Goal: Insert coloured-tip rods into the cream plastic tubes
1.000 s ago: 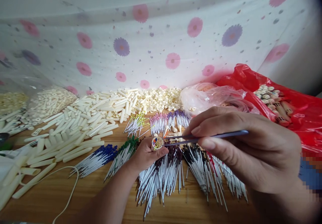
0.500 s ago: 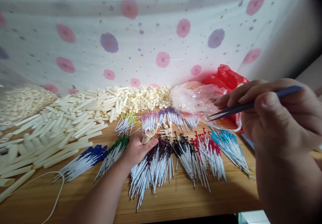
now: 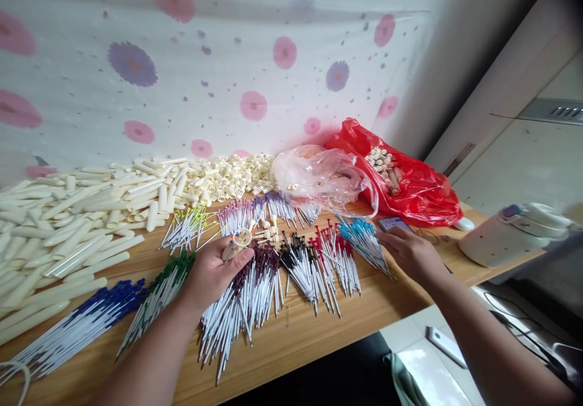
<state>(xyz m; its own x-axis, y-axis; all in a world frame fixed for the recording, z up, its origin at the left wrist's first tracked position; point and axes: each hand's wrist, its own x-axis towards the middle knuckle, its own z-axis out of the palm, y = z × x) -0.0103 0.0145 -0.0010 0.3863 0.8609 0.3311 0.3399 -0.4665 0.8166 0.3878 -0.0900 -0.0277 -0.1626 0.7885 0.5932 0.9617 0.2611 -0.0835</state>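
My left hand (image 3: 212, 275) is closed around a short cream pen barrel (image 3: 240, 240) whose open end shows several coloured refill tips. It rests over the dark purple-tipped refills (image 3: 246, 296) on the wooden table (image 3: 291, 345). My right hand (image 3: 410, 253) lies low at the right, fingers drawn together and pointing at the light-blue-tipped refills (image 3: 362, 239). What those fingers hold is hidden. Black-tipped refills (image 3: 300, 266) and red-tipped refills (image 3: 334, 257) lie between the two hands.
Cream pen barrels (image 3: 68, 223) and small ribbed parts (image 3: 232, 175) are heaped at the back left. A clear bag (image 3: 319, 175) and a red bag (image 3: 410, 187) of parts sit back right. A white appliance (image 3: 510, 233) stands at the table's right end.
My right hand has dropped from close to the camera down to the table by the light-blue refills; the tweezers no longer show. The view has swung right. My left hand kept its barrel.
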